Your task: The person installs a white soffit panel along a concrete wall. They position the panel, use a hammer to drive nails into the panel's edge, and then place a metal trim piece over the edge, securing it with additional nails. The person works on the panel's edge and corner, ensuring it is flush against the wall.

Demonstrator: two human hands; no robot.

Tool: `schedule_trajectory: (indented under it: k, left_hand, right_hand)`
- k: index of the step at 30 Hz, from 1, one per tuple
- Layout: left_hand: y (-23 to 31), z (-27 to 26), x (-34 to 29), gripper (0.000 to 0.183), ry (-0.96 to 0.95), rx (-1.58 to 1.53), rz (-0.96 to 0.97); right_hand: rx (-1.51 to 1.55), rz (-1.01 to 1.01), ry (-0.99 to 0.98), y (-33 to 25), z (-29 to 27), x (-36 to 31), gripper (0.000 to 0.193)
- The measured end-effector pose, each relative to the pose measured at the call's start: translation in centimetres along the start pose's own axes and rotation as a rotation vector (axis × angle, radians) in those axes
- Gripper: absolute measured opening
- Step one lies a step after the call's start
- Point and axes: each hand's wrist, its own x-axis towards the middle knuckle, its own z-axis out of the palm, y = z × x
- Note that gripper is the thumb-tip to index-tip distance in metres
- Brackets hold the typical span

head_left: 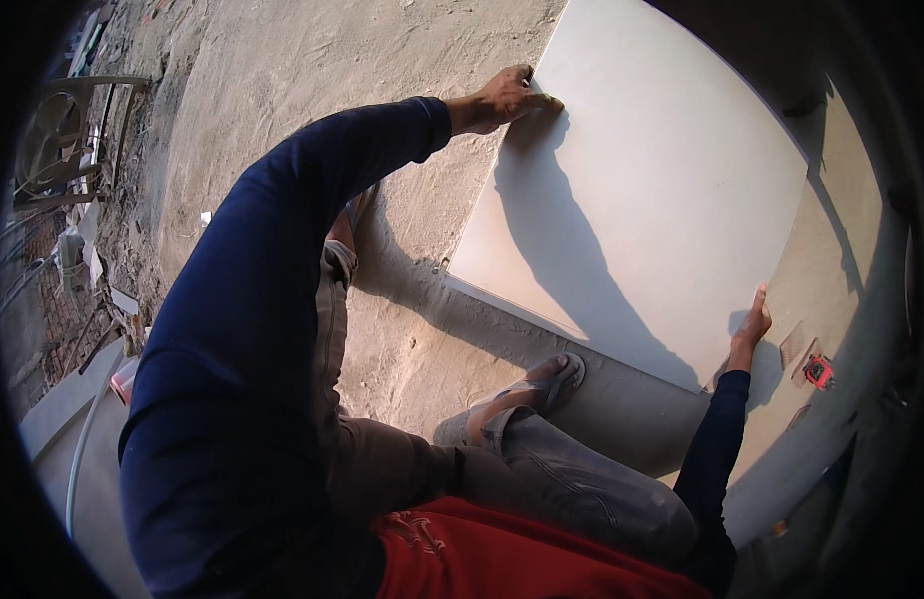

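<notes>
Crouching over rough grey mortar bedding (312, 90), the person grips a large square off-white ceramic tile (642, 190) by two opposite edges. In the head view, the tile lies flat on the ground ahead of the knees, filling the upper right of the frame, with its near corner pointing toward the person's feet.

The left hand (507, 97), at the end of a long dark blue sleeve, rests on the tile's far left edge; its fingers are curled down over the edge and pressed against it, so it is closed on the rim rather than spread flat. The right hand (753, 321) touches the tile's near right edge, fingers held straight and together, palm against the side of the tile; how far the thumb wraps under cannot be made out.

A foot in a grey flip-flop sandal (542, 384) stands just beside the tile's near edge, on the smooth grey floor. The other foot sits further left on the mortar, mostly hidden behind the left arm. The arms' shadows fall across the tile's surface.

To the right of the right hand, a small red and black tool (818, 371) lies on an already laid pale tile surface (831, 250). At the far left, wooden frames and rubble (68, 150) lie well apart from the work.
</notes>
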Motion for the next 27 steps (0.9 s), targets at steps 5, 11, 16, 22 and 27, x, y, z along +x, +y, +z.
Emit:
schedule_trajectory:
  k: [5, 11, 16, 22, 27]
  left_hand:
    - [-0.1, -0.1, 0.1, 0.063, 0.021, 0.023, -0.005]
    - [-0.3, 0.0, 0.1, 0.062, 0.045, 0.116, 0.056]
    - [0.2, 0.1, 0.0, 0.064, 0.048, 0.083, 0.013]
    - [1.1, 0.2, -0.6, 0.067, 0.043, 0.053, -0.024]
    - [0.2, -0.2, -0.1, 0.068, 0.057, 0.116, -0.035]
  right_hand:
    - [-0.072, 0.048, -0.054, 0.2, -0.7, 0.3, 0.073]
    - [-0.271, 0.147, -0.069, -0.4, -1.1, 0.3, 0.082]
    - [-0.214, 0.048, -0.061, -1.3, -1.1, -0.5, 0.080]
    - [-0.286, 0.146, -0.103, -0.5, -1.4, 0.3, 0.078]
    - [-0.219, 0.107, -0.077, 0.2, -1.4, 0.5, 0.081]
